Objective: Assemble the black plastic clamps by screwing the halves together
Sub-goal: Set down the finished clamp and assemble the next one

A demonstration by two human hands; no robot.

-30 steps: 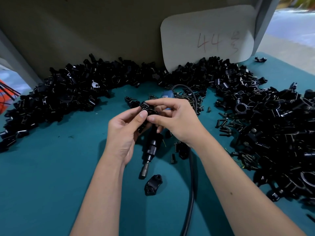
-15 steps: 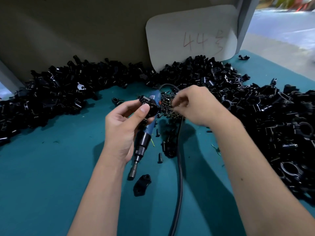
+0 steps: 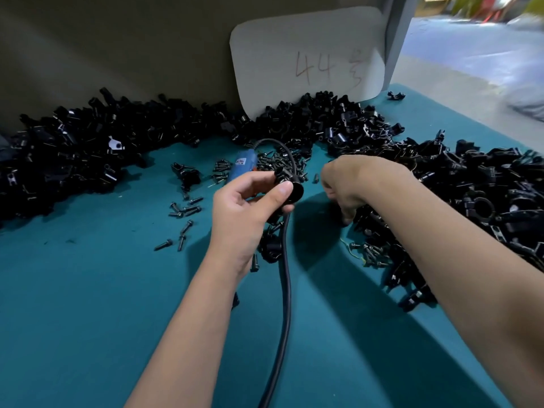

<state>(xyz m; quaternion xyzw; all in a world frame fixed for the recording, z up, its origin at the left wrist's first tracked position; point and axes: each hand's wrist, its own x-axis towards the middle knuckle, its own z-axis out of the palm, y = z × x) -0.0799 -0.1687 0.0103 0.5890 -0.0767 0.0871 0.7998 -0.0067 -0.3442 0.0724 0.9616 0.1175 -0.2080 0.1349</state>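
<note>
Head view looked down on a teal counter (image 3: 73,304) whose near and left stretches lay bare, giving the widest free room in front of the person. At the back edge a wall stood, with a pale card (image 3: 309,54) marked "44" leaning on it. A long heap of black clamp parts (image 3: 88,154) ran along that wall and curved round into a bigger heap (image 3: 471,195) along the right edge, where the counter ended against open floor. No bins or trays showed; parts lay loose in heaps.

Left hand (image 3: 244,213) was raised mid-counter, thumb and fingers curled round a black clamp (image 3: 290,187), pinching it. Right hand (image 3: 347,189) reached down at the inner edge of the right heap, knuckles up; its fingers pointed down and were hidden, so I could not tell whether they held anything.

Loose screws (image 3: 185,210) lay scattered left of the left hand. A blue-bodied driver (image 3: 243,167) lay behind that hand, its black cable (image 3: 285,304) trailing toward the near edge between the forearms.
</note>
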